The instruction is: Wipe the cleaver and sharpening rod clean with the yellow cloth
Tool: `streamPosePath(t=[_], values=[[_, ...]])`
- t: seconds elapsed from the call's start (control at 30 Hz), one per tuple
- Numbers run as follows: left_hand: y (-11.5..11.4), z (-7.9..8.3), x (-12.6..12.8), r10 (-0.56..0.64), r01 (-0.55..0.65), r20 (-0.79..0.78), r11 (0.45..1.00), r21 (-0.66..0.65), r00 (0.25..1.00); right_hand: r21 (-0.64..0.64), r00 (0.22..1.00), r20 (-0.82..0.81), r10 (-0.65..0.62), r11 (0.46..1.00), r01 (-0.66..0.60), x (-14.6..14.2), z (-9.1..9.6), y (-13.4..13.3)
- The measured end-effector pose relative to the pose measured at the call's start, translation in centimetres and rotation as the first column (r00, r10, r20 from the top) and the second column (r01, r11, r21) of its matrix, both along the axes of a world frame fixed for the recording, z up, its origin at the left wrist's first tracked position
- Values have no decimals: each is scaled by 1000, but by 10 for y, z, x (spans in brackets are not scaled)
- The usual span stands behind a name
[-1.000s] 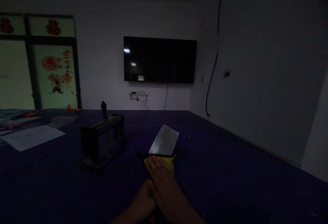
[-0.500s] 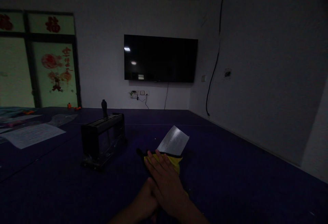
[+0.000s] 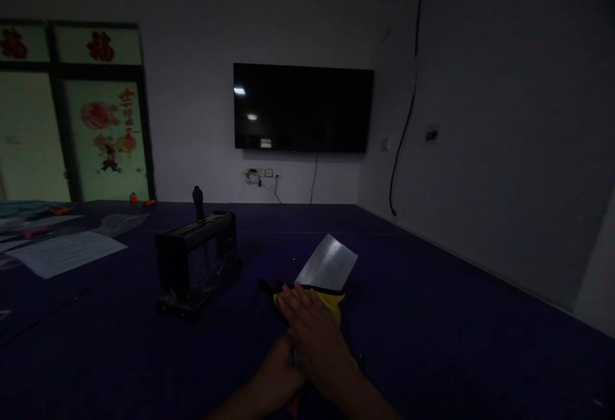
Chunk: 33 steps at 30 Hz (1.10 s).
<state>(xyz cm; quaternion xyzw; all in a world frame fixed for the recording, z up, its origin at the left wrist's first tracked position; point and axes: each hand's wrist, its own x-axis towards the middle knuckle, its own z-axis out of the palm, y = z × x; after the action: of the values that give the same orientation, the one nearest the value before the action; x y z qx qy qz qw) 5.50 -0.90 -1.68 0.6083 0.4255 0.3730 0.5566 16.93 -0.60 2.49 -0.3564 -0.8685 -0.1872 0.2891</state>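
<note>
A wide steel cleaver (image 3: 327,262) points away from me over the dark purple table (image 3: 432,343). A yellow cloth (image 3: 331,298) lies across the near end of its blade. My right hand (image 3: 312,330) rests flat on that cloth with its fingers stretched out. My left hand (image 3: 273,378) sits just under and behind the right one, curled closed where the cleaver's handle lies. The handle itself is hidden by both hands.
A black knife block (image 3: 196,260) with one dark handle sticking up stands to the left of the cleaver. Papers (image 3: 67,250) and plastic lie at the far left. A wall-mounted TV (image 3: 302,107) and a white wall close off the back and right.
The cleaver's blade has swung a little to the right since a second ago, and my right hand with the cloth followed it. Little differs over the last half second.
</note>
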Motion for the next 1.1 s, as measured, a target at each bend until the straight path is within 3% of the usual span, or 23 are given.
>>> streamPosePath(t=[0.23, 0.6, 0.83, 1.1], values=[[4, -4, 1, 15, -13, 59, 1000, -24, 998, -24, 993, 55, 107, 994, -106, 6, -7, 7], [5, -2, 0, -6, 7, 9, 997, -71, 1000, 38, 992, -70, -106, 993, 109, 5, -7, 5], [1, 3, 0, -46, 45, -26, 999, -19, 999, 79, 989, -30, -144, 986, 146, 3, -5, 3], [4, -11, -6, -2, 7, -96, 999, 48, 995, 183, 983, 7, -182, 967, 178, -1, 0, 0]])
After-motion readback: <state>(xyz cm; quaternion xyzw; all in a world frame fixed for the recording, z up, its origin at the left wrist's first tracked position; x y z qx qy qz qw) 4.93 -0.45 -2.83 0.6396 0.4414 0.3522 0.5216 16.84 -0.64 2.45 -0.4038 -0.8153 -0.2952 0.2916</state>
